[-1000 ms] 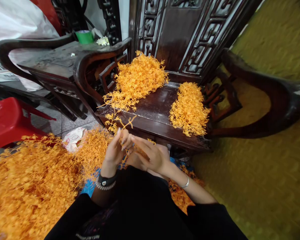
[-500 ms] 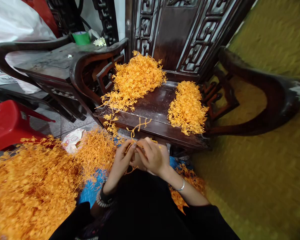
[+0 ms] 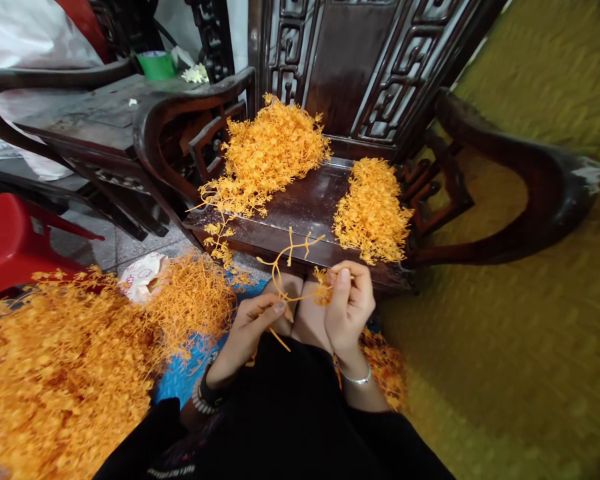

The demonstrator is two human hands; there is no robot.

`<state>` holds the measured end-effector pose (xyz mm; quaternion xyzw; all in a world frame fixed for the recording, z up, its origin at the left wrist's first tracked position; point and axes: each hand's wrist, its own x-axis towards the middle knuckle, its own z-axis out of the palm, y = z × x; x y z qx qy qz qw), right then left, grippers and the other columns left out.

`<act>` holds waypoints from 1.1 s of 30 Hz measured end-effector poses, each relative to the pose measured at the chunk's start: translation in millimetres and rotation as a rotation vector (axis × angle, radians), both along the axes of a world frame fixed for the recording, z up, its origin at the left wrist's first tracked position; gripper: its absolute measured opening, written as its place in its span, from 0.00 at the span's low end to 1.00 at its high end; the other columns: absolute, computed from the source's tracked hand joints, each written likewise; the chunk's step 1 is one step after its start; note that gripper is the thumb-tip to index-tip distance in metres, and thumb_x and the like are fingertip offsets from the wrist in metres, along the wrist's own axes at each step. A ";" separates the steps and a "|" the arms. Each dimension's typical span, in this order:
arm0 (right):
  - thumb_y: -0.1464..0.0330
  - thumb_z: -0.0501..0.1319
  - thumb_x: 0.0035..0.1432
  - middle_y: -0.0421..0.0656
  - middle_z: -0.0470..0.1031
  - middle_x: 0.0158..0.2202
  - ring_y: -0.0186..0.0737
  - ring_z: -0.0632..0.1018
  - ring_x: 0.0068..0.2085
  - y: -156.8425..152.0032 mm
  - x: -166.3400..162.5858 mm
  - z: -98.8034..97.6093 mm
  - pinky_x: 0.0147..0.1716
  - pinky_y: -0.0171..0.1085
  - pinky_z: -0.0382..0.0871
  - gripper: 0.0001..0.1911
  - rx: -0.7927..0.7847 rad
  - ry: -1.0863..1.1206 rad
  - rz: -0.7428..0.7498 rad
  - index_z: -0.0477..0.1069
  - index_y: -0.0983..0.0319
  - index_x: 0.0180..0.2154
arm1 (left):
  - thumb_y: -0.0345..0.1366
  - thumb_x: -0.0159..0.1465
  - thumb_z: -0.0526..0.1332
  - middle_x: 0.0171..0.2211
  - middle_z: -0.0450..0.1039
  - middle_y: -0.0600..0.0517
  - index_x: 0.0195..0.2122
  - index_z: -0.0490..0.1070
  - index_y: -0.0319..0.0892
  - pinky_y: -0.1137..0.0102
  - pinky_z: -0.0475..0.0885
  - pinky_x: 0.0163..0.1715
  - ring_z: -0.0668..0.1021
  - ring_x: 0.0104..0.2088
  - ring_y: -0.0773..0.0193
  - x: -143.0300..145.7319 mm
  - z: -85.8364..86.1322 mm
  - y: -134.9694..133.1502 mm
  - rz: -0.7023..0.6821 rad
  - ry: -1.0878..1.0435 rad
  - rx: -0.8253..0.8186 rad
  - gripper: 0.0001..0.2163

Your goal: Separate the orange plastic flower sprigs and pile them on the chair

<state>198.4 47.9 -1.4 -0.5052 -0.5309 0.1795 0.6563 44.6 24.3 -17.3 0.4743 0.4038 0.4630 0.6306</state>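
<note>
A thin, branching orange stem [image 3: 276, 275] is pinched in my left hand [image 3: 257, 327], its bare twigs curving up over the seat edge. My right hand [image 3: 349, 307] is closed at the other side, with a small orange flower-like cluster [image 3: 323, 287] at its fingertips. A strand runs between the two hands above my lap. On the dark wooden chair seat [image 3: 305, 207] lie a large orange heap [image 3: 275, 153] at the left and a smaller orange pile [image 3: 373, 210] at the right.
To the left spreads a big orange mound [image 3: 65, 373], beside a heap of thin stems [image 3: 195, 307] on a blue mat [image 3: 185, 380]. A red plastic stool [image 3: 10, 247] and a wooden side table [image 3: 95, 127] with green tape [image 3: 157, 65] stand farther left. A curved armrest [image 3: 520, 173] bounds the right.
My hands were close together and have drawn apart, the right one moving to the right with the orange cluster. The stem in my left hand is now more fully exposed.
</note>
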 end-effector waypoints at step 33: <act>0.55 0.64 0.56 0.44 0.75 0.42 0.39 0.75 0.42 26.0 -0.3 2.1 0.44 0.38 0.69 0.21 -0.459 -0.337 1.275 0.72 0.61 0.46 | 0.47 0.62 0.60 0.23 0.65 0.54 0.26 0.72 0.41 0.74 0.61 0.25 0.66 0.25 0.67 -62.4 -9.1 -2.1 0.016 0.308 -0.023 0.15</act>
